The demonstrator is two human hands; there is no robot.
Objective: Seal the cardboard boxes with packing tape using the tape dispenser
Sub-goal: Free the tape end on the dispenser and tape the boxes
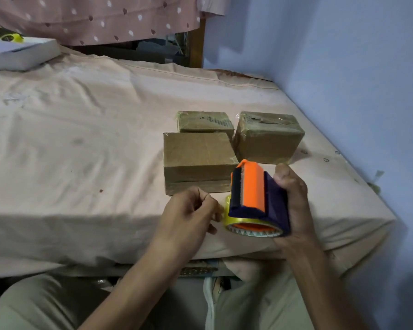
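Three brown cardboard boxes lie on the bed. The nearest box point(197, 154) is plain, while the far middle box point(204, 121) and the right box point(268, 136) show shiny tape wrap. My right hand point(293, 201) grips an orange and dark blue tape dispenser point(255, 198) holding a roll of clear yellowish tape point(246, 223), just in front of the nearest box. My left hand point(188, 210) is beside the roll on its left, fingers curled, fingertips at the tape's edge; whether it pinches the tape end is hard to tell.
The bed's pink sheet point(81, 139) stretches out to the left. A flat white box point(19, 52) lies at the far left corner. A blue wall point(355, 67) borders the bed on the right. My knees sit below the bed's front edge.
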